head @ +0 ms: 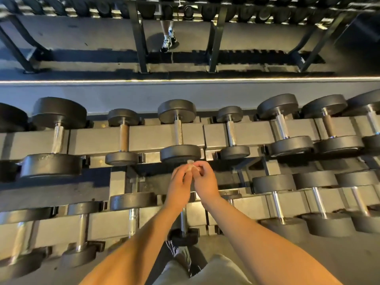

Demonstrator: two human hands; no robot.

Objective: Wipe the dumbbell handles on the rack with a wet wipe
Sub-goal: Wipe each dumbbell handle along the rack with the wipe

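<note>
1. While both arms reach forward over the lower tier, the left hand [178, 183] and the right hand [206, 182] meet fingertip to fingertip. Each pinches a small pale wet wipe [192, 166] in curled fingers. The wipe is bunched up and largely hidden by them.
2. Any marks on the black weight heads are too blurred to read.
3. The wipe sits just beside the near head of a mid-sized dumbbell [180, 155] on the upper tier, apart from its knurled handle [178, 132], which lies beyond that head.
4. The grey rack [152, 134] carries two tiers of dumbbells, each lying crosswise with its handle over the bar. Sizes are mixed; some handles are bright chrome, and one, a brownish handle [124, 135], is dull.
5. On the lower tier a small dumbbell [183, 220] lies under the forearms, partly covered by them.
6. Behind the rack a mirror [82, 38] shows the rack's legs and a person's legs in trainers [169, 41].
7. At the bottom edge are a shoe [177, 251] and pale shorts [207, 270].
</note>
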